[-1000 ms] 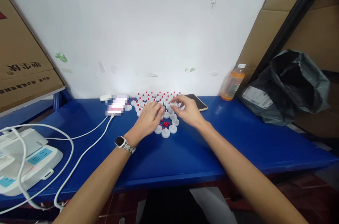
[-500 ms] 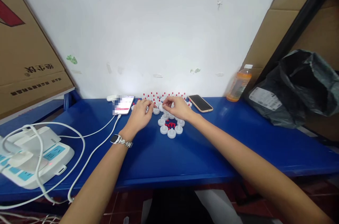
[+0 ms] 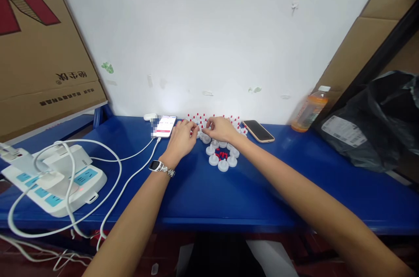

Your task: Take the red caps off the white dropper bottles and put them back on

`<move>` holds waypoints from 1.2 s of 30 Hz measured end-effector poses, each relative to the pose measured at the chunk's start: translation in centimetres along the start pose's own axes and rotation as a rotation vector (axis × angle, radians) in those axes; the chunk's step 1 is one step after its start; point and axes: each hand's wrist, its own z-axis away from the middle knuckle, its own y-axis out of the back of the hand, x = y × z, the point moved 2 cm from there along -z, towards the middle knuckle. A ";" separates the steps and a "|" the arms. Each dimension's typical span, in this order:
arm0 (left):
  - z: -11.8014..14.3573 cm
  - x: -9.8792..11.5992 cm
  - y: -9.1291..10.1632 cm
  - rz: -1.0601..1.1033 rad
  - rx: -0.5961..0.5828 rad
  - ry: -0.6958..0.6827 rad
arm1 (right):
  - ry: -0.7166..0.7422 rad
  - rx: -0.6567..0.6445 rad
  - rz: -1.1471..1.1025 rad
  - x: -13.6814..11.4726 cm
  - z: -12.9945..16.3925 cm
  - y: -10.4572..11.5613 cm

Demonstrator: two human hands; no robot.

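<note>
A blue, smooth-surfaced tabletop runs along a white, scuffed wall, and near its back edge lies a cluster of translucent white, round plastic caps with raised centres. Several at the front curve around a small heap of tiny red plastic pieces, while many toward the wall stand upright with red tips on top. Both hands are over the cluster, close to each other but apart. The left hand, with a silver-banded, white-cased watch at its wrist, has bent fingers at the cluster's left side; whether it grips a piece cannot be told. The right hand curls above the middle, thumb and forefinger near each other beside a cap, and whether anything is pinched there is too small to tell. Just left of the left hand lies a lit, white-screened phone with a white, thin cable at its lower end. To the right of the cluster rest a dark-screened phone in a pale case, a clear plastic bottle of orange liquid with a white lid, and a black, crumpled plastic bag bearing a white label.
</note>
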 end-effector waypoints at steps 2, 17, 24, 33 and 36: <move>0.0 0.1 0.0 0.001 -0.007 0.000 | -0.050 -0.036 0.038 -0.1 -0.6 -0.5; 0.1 0.6 0.1 0.077 0.020 -0.036 | 0.028 0.185 -0.446 1.4 0.4 1.4; 0.4 4.0 -0.2 0.210 0.022 -0.207 | 0.129 0.163 -0.535 2.0 5.0 2.8; 0.3 6.5 -1.7 0.073 -0.057 -0.318 | 0.198 0.213 -0.503 1.6 7.9 3.9; 0.0 6.2 -1.2 0.256 0.040 -0.138 | 0.203 0.326 -0.410 2.5 8.1 4.6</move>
